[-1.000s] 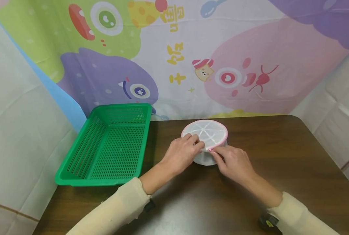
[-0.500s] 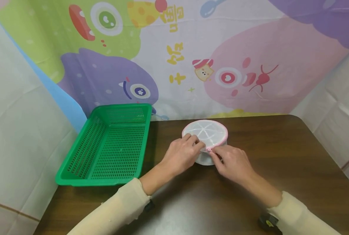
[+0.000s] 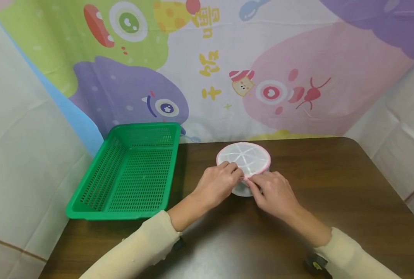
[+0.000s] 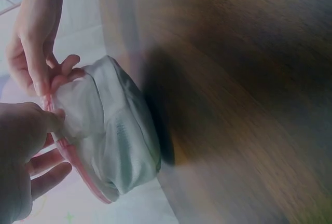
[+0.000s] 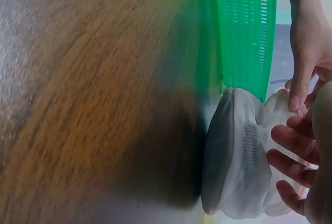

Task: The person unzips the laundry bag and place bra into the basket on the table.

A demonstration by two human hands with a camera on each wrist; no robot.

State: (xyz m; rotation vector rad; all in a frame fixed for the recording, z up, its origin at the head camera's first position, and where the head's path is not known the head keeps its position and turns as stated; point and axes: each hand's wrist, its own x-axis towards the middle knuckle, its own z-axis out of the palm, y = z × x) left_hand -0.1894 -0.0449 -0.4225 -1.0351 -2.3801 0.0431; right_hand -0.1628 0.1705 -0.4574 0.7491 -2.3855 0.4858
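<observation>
A round white mesh laundry bag [image 3: 245,155] with a pink zipper edge stands on the table, its flat top crossed by spoke-like bands. My left hand [image 3: 219,184] grips the near left part of the pink edge, thumb and fingers on either side of it. Close beside it, my right hand [image 3: 274,193] pinches the zipper [image 3: 246,178] at the front of the rim between thumb and index finger. In the left wrist view the soft side wall of the bag [image 4: 114,130] looks creased. The right wrist view shows the other right fingers spread along the bag's side [image 5: 236,156].
To the left, a green perforated plastic basket [image 3: 140,178] sits on the brown wooden table [image 3: 332,186]. Behind the table hangs a cartoon-printed cloth [image 3: 213,116]. Pale walls [image 3: 29,128] stand at both sides.
My right hand has slid slightly left along the front of the rim with the zipper, closer to the left hand. The left hand and the bag have hardly moved.
</observation>
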